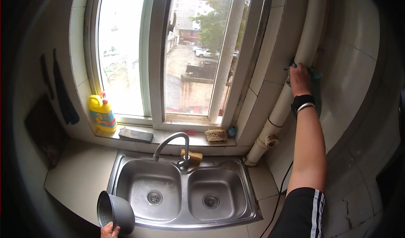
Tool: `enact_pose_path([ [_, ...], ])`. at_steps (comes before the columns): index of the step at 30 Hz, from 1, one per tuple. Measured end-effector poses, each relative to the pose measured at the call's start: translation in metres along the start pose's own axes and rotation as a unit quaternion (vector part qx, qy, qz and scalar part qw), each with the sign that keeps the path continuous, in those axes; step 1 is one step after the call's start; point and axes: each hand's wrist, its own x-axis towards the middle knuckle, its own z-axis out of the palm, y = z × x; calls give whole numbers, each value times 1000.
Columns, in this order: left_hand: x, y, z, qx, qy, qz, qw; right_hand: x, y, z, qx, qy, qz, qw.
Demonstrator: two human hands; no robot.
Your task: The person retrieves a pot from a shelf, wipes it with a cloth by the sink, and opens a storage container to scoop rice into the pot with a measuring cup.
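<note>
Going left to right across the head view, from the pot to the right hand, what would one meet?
Pot, faucet, sponge on the windowsill, small blue item, right hand.

Head-worn camera looks forward and down over sink and window.

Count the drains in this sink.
2: one drain in the larger left basin, the other drain in the smaller right basin. Both show fully.
</note>
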Motion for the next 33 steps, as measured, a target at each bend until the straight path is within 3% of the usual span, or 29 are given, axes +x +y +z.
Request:
enact_pose_path([
  [2, -4, 20, -8, -39, 2, -35, 999, -5, 0, 6, 22, 49, -10, 999],
  [5, -8, -18, 2, 36, -12, 28, 999, -11, -14, -18, 4, 15, 47, 999],
  [8, -11, -6, -2, 39, -13, 6, 999, -17, -25, -20, 117, -34, 166, 979],
  [11, -15, 10, -7, 16, -7, -31, 999, -14, -16, 4, 113, -100, 180, 972],
  [14, -19, 39, -18, -44, 8, -94, 995, -15, -17, -15, -60, -39, 79, 994],
  [17, -23, 42, -23, -10, 3, -102, 995, -17, -18, -9, -23, -52, 100, 993],
  [20, -28, 24, -17, -35, 33, -84, 995, -14, -11, 42, 264, 67, 228, 935],
  [23, -29, 14, -16, -38, 27, -90, 995, -22, -12, 33, 142, 62, 142, 978],
  [26, -30, 27, -22, -25, 18, -110, 994, -22, -22, 8, 133, 42, 205, 969],
  [29, -30, 8, -13, -35, 60, -77, 995, -29, -27, -5, 129, 45, 186, 973],
  [33, -33, 19, -18, -55, 48, -82, 994, -45, -30, 6, 121, -35, 181, 975],
])
